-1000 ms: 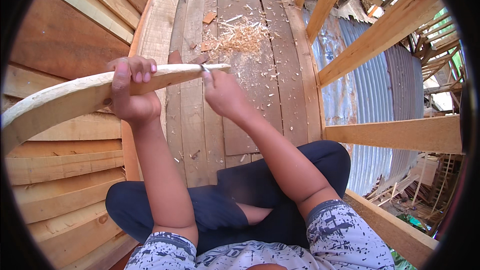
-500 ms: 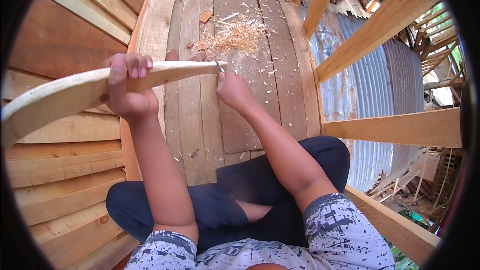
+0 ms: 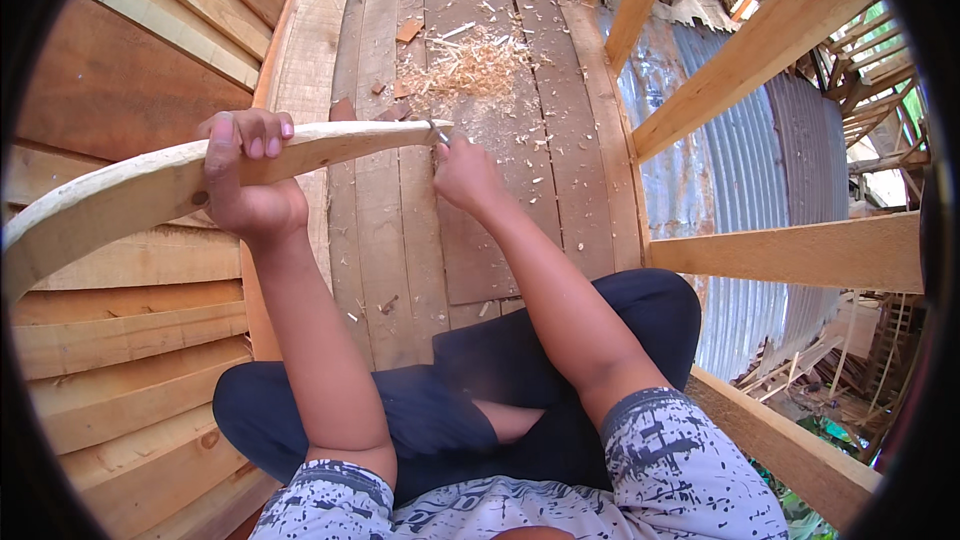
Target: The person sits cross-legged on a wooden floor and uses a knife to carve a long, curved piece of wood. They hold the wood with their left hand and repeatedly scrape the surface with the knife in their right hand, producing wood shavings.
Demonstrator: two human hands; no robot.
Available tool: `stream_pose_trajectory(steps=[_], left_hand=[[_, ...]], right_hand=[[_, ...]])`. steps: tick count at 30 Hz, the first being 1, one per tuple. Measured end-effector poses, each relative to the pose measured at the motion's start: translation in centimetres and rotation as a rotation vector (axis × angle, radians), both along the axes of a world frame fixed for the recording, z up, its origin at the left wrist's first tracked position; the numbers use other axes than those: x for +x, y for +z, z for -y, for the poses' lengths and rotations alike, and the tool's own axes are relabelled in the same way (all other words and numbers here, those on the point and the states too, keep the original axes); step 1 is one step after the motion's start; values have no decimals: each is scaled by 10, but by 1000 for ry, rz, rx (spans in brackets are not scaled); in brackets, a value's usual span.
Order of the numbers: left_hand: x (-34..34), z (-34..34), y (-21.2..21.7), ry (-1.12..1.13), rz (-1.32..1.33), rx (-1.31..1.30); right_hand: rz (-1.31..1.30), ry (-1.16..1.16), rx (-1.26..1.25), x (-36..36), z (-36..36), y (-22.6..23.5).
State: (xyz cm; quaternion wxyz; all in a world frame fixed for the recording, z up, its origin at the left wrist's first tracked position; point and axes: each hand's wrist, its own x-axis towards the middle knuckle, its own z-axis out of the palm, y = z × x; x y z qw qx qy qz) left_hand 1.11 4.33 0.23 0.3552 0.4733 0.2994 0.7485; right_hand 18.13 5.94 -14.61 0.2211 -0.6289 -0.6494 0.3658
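Note:
A long, pale, curved plank stretches from the left edge to the middle, its upper edge rough and whitish. My left hand is closed round it, fingers over the top edge and thumb on the near side. Closed by the plank's narrow right end, my right hand grips a small metal-bladed tool. Its dark blade lies against that end; the handle is hidden in my fist, and the exact kind cannot be made out.
Wood shavings lie heaped on the plank floor, with small brown wood chips beside them. A slatted wooden wall rises at left. Wooden rails and corrugated metal sheets are at right. My folded legs are below.
My left hand and the plank have shifted slightly to the left. The blade stays at the plank's right end, and both grips are unchanged.

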Motion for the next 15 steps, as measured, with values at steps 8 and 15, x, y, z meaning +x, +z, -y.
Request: stream_pose_trajectory(steps=[8, 15], left_hand=[[5, 1, 0, -46, -15, 10], [6, 1, -1, -40, -20, 8]], right_hand=[[-16, -85, -78, -8, -3, -2], [-51, -40, -9, 1, 0, -8]])
